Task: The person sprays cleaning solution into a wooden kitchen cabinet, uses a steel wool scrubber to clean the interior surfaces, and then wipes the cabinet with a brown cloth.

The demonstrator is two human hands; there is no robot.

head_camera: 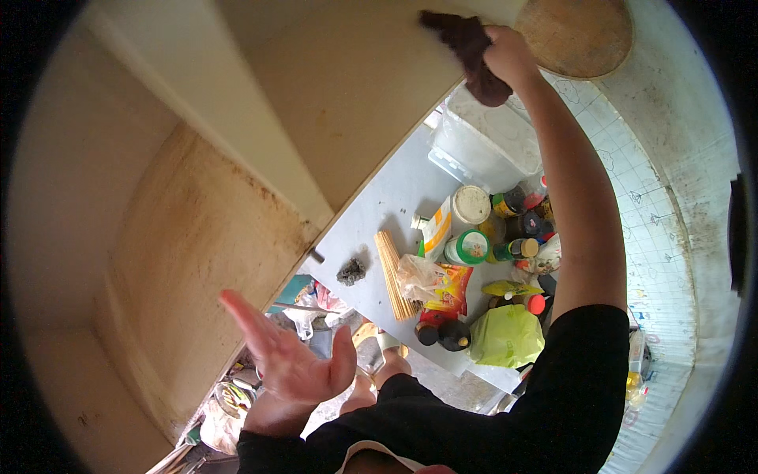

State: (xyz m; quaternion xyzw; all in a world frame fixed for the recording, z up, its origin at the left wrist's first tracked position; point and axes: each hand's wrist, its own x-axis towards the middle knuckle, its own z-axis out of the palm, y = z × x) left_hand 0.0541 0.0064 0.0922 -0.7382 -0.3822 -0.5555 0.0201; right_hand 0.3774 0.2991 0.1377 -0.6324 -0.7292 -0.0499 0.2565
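My right hand [509,56] grips a bunched dark brown cloth [471,53] at the top of the view. The cloth is against or just in front of the beige panel of a cabinet [349,83]; contact cannot be told. Lower left, my left hand [296,361] is raised with its fingers apart and holds nothing. It is beside the front edge of the stained cabinet compartment [207,260]; whether it touches that edge is unclear. A pale upright divider [237,101] separates the two compartments.
Below lies a grey tabletop [379,189] with a dark scouring pad [351,272], bamboo skewers [394,278], a lidded tub [471,204], several bottles [515,249], a green plastic bag [509,338] and a translucent storage box [485,142]. A round board [577,35] is at upper right.
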